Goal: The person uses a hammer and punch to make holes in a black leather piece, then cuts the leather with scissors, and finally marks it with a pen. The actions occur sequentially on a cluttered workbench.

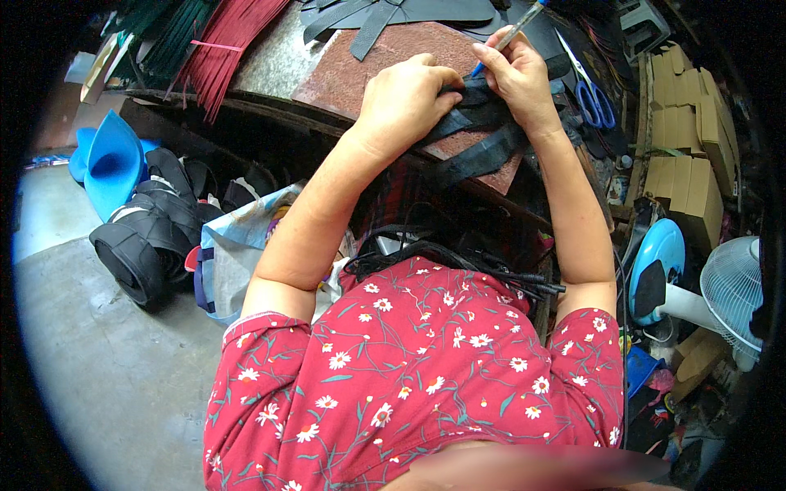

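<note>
My right hand (524, 83) is closed round a pen (514, 33) with a clear barrel and blue ends. Its blue tip points down at dark strips of material (483, 155) lying on a reddish-brown slab (348, 69). Across from it, my left hand (405, 100) has its thumb and fingers closed on the edge of a black strip. Several strips overlap and hang over the slab's near edge. Where exactly the pen tip meets the material is too small to tell. Scissors (591, 102) with blue handles lie to the right of my right hand.
Bundles of red strips (221, 49) and dark green strips (174, 42) lie at the far left. Black cut pieces (401, 15) are behind the slab. Black rolls (135, 254) and a light-blue bag (237, 254) stand on the left floor. Cardboard boxes (684, 188) and a fan (733, 286) are at right.
</note>
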